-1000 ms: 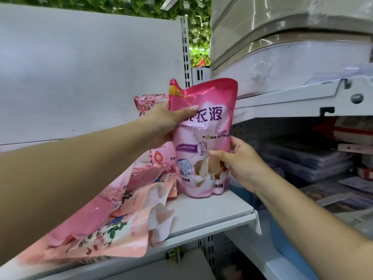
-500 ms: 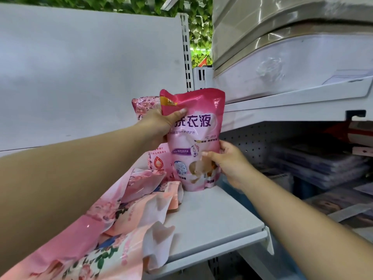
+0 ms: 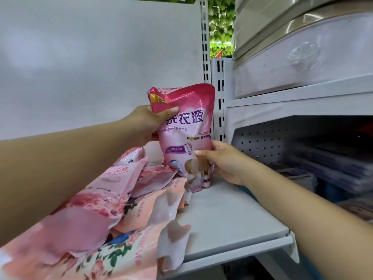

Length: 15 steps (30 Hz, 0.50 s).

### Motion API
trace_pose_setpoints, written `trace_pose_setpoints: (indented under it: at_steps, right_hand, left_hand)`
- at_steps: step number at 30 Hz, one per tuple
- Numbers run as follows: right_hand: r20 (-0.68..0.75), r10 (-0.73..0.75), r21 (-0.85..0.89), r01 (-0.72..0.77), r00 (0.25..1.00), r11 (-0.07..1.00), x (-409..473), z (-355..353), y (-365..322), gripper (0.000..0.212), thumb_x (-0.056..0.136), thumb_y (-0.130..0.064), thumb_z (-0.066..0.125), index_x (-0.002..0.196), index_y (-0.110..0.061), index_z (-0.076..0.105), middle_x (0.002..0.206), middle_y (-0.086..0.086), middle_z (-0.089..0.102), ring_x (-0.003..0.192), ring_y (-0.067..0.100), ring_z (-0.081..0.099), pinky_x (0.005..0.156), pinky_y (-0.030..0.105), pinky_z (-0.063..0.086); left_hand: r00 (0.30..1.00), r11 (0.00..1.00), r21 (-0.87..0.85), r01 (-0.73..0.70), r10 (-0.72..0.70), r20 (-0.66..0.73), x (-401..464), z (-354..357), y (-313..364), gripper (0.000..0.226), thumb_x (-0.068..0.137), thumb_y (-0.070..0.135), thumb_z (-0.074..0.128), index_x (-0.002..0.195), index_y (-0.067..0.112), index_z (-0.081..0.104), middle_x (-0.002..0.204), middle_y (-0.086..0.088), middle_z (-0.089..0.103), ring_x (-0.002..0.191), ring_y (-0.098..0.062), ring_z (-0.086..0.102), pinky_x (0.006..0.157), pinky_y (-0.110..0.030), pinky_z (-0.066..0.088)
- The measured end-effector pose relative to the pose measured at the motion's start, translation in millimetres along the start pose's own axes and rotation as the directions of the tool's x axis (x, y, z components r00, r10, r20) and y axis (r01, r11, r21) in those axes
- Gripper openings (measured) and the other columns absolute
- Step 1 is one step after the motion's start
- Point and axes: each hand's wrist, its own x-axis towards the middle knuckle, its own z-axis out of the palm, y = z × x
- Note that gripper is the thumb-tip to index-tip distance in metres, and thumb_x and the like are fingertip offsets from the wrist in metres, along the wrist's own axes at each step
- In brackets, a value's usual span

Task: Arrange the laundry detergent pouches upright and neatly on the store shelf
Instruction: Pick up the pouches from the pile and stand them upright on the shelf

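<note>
A pink detergent pouch [image 3: 186, 134] with purple lettering stands upright near the back right corner of the white shelf [image 3: 228, 225]. My left hand [image 3: 147, 123] grips its upper left edge, thumb across the front. My right hand [image 3: 224, 161] holds its lower right side, thumb on the front. Just behind it peeks the top of another pink pouch [image 3: 167, 90]. Several pink and peach floral pouches [image 3: 121, 209] lie flat in a loose heap on the shelf's left half, partly under my left forearm.
A slotted white upright [image 3: 219, 98] stands just right of the pouch. Beyond it a higher shelf carries large wrapped white goods [image 3: 302, 57]; a pegboard bay [image 3: 272, 142] below holds blurred packets. The white back panel [image 3: 90, 57] rises behind the shelf.
The upright pouch has gone back and slightly right toward the shelf's rear corner, and its top now bends over my left thumb. Both hands keep their hold.
</note>
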Motion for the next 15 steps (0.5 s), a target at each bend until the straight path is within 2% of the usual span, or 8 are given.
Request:
trace_pose_setpoints:
  at_steps: [3,6,7,9,11,13,15]
  right_hand:
    - [-0.009,-0.016,-0.040,0.015,1.000,0.999,3,2,0,0.012,0.088,-0.010,0.058,0.096,-0.018,0.060,0.092,-0.001,0.066,0.084,0.014,0.061,0.084,0.031,0.049]
    - [-0.071,-0.042,-0.093,0.035,0.997,0.995,4,0,2,0.025,0.085,-0.012,0.062,0.110,-0.014,0.059,0.106,0.003,0.066,0.097,0.018,0.062,0.093,0.036,0.049]
    - [-0.093,-0.045,-0.095,0.037,0.995,0.995,3,-2,3,0.027,0.084,-0.014,0.064,0.111,-0.015,0.059,0.110,0.004,0.066,0.100,0.020,0.062,0.095,0.038,0.048]
    - [-0.134,-0.043,-0.108,0.029,0.990,0.994,1,-4,5,0.019,0.083,-0.019,0.066,0.100,-0.021,0.060,0.111,0.005,0.066,0.103,0.024,0.063,0.095,0.044,0.048]
    - [-0.188,-0.036,-0.158,0.006,0.982,0.987,-3,-7,4,0.014,0.082,-0.023,0.068,0.093,-0.022,0.060,0.108,0.007,0.066,0.102,0.028,0.063,0.093,0.048,0.049]
    - [-0.222,-0.024,-0.201,-0.022,0.975,0.979,-7,-7,1,0.022,0.081,-0.026,0.068,0.099,-0.015,0.061,0.106,0.010,0.067,0.097,0.033,0.065,0.090,0.048,0.051]
    - [-0.228,-0.018,-0.260,-0.043,0.974,0.965,-9,-8,-3,0.032,0.082,-0.030,0.066,0.107,-0.010,0.060,0.096,0.006,0.066,0.081,0.026,0.064,0.077,0.038,0.052]
  left_hand:
    - [1.000,1.000,0.010,0.000,0.000,0.008,-1,-4,-3,0.021,0.081,0.030,0.066,0.094,0.015,0.060,0.087,-0.002,0.069,0.071,-0.016,0.065,0.058,-0.026,0.058]
    - [0.999,0.998,0.059,-0.004,0.001,0.050,-4,-4,0,0.027,0.080,0.036,0.065,0.098,0.017,0.061,0.097,-0.003,0.069,0.083,-0.017,0.065,0.064,-0.028,0.057]
    - [0.997,0.994,0.109,0.007,-0.016,0.077,-5,-5,1,0.032,0.079,0.041,0.063,0.102,0.019,0.060,0.103,-0.003,0.067,0.088,-0.017,0.064,0.068,-0.028,0.055]
    - [0.988,0.962,0.271,0.045,-0.084,0.132,-12,-10,5,0.046,0.080,0.051,0.057,0.113,0.019,0.057,0.111,-0.004,0.064,0.097,-0.018,0.062,0.075,-0.028,0.052]
    - [0.975,0.905,0.419,0.075,-0.155,0.161,-23,-17,8,0.061,0.080,0.057,0.051,0.123,0.015,0.051,0.114,-0.006,0.061,0.105,-0.019,0.060,0.084,-0.030,0.051]
    - [0.971,0.825,0.564,0.036,-0.162,0.174,-39,-24,10,0.073,0.076,0.061,0.045,0.130,0.012,0.046,0.118,-0.006,0.058,0.111,-0.020,0.055,0.094,-0.033,0.047]
    - [0.974,0.667,0.743,-0.054,-0.129,0.186,-60,-30,9,0.086,0.065,0.070,0.038,0.130,0.015,0.047,0.126,-0.006,0.056,0.113,-0.017,0.051,0.103,-0.035,0.038]
